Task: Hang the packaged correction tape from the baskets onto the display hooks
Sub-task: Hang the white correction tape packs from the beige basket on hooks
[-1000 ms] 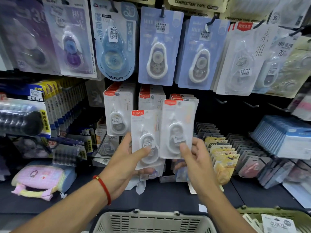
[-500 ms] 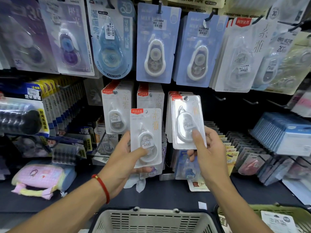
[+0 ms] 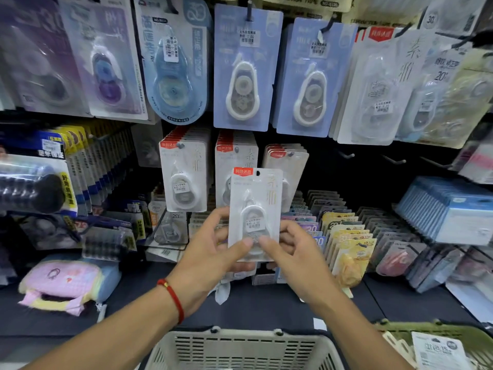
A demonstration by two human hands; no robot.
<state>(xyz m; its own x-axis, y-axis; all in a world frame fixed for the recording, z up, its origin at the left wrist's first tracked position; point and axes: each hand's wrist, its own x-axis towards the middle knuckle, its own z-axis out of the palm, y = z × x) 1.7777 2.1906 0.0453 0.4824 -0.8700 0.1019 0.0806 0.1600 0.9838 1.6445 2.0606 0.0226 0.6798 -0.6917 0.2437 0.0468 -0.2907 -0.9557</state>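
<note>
A white correction tape package (image 3: 254, 206) with a red label is held upright in front of the display. My left hand (image 3: 210, 252) grips its lower left part, thumb on the front. My right hand (image 3: 296, 252) pinches its lower right corner, thumb in front and fingers behind. Just behind it, three display hooks carry stacks of the same white packs: a left stack (image 3: 184, 177), a middle stack (image 3: 234, 153) and a right stack (image 3: 285, 158). The white basket (image 3: 240, 348) sits below my arms. The green basket (image 3: 440, 332) at bottom right holds a package (image 3: 437, 351).
Larger blue and white tape packs (image 3: 244, 68) hang in the row above. Bare hooks (image 3: 346, 155) stick out to the right of the white stacks. Boxes of yellow and dark packs (image 3: 346, 236) stand on the shelf at right; a pink pouch (image 3: 61, 284) lies at left.
The package my right hand held now hangs on the right stack. My right hand came back down and took hold of the package in my left hand, which shifted right and up.
</note>
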